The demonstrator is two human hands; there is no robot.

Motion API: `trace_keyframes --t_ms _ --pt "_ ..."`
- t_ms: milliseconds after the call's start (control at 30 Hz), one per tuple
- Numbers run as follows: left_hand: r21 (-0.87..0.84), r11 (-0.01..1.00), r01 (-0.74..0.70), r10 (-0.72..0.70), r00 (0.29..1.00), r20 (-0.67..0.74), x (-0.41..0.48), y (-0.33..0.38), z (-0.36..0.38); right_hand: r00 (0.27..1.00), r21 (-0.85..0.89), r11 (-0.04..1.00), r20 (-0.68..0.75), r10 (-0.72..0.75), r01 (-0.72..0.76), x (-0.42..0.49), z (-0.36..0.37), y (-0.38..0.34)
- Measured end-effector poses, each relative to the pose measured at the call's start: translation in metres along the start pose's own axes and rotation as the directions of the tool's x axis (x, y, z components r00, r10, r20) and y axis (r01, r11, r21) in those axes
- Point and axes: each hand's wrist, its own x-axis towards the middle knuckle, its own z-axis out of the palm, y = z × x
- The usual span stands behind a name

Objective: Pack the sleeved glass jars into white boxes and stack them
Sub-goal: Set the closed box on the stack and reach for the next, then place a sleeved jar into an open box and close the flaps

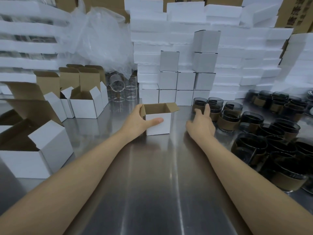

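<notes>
White box [163, 128] loading: clamped it in left hand [135, 122], reached right hand [200, 124], fingers [207, 109] apart, toward sleeved jar [199, 101]; grasp required next.

Left hand [138, 122] gripping, right hand [200, 123] outstretched, fingers [207, 108] spread

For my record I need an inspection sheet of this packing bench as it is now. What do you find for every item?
Surface: steel table, shiny, with reflections.
Job's things: open white box in the middle, flaps up; sleeved glass jars grouped at right; closed white boxes stacked behind; empty open boxes at left.
Clutter: clear glassware and plastic wrap at back left.
Hands: left hand grips the open white box; right hand spread, at the nearest jars, contact unclear.
Cables: nothing seen.
Surroundings: foam slabs piled high, cardboard cartons behind.
</notes>
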Motion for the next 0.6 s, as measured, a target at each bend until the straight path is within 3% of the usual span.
trace_keyframes --t_ms 167,333,600 --pt "-0.092 0.996 -0.002 -0.007 0.994 -0.108 0.0010 0.0004 0.0006 0.995 0.013 0.999 -0.093 -0.048 0.049 -0.0034 0.0006 0.0005" --pt "0.027 1.000 0.009 -0.002 0.966 -0.257 0.0020 -0.0034 -0.0037 0.976 0.095 0.994 -0.215 -0.036 0.058 -0.0054 -0.0025 -0.0018" --pt "0.077 0.997 0.002 0.023 0.946 -0.322 0.0063 -0.0076 -0.0058 0.936 0.303 0.952 -0.343 0.072 0.038 -0.0032 -0.0034 0.0016"
